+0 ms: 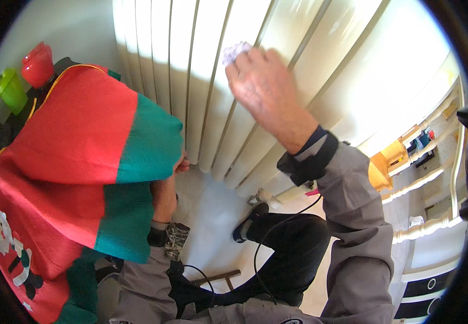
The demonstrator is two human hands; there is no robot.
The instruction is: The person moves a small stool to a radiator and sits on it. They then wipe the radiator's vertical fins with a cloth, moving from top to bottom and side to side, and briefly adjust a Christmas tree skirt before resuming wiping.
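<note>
My right hand [264,95] is raised against a white column radiator [201,81], its fingers closed on a pale purple-white crumpled cloth [236,52]. Lower and to the left, my left hand [181,163] lies partly hidden behind the green edge of a red and green felt cover [84,133] with a Santa figure. Some bent fingers of that hand show beside the felt; whether it grips the felt or something behind it cannot be told. Sunlight falls across the upper radiator.
A red container [38,65] and a green container [11,91] stand behind the cover. A radiator pipe and valve [267,198] are low down, near my shoe [251,222]. A black cable [260,243] hangs by my leg. Turned white balusters [420,186] line the right side.
</note>
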